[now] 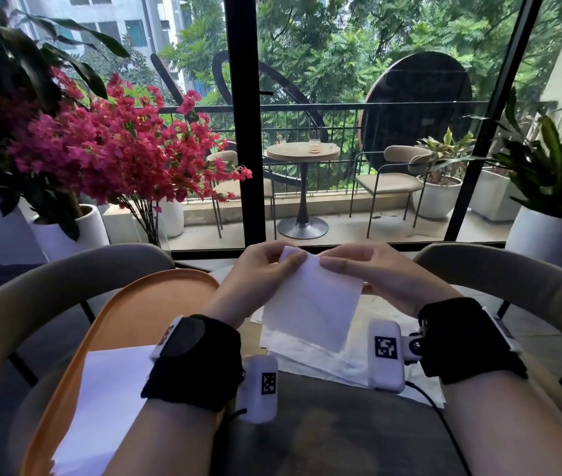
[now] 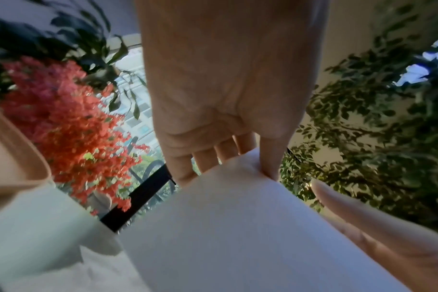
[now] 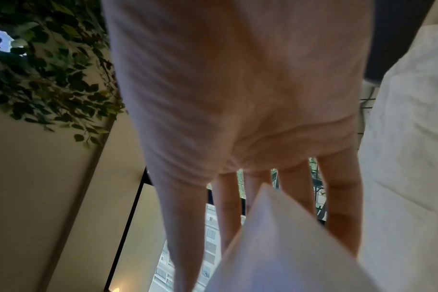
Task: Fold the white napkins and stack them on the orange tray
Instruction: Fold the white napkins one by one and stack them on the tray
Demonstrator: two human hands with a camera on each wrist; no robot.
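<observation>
Your orange tray (image 1: 156, 286) lies at the left, a folded napkin (image 1: 111, 400) on its near part. Loose napkins (image 1: 307, 359) lie beside its right edge. Above them, your left hand (image 1: 266, 266) and right hand (image 1: 369, 269) pinch the top edge of a white napkin (image 1: 314, 304), lifted free.

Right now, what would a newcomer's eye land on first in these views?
Probably the white napkin held up at centre, its top edge pinched by the left hand and the right hand. Next, the pink flowers at the window to the left, and the orange tray below them, already holding a folded napkin.
</observation>
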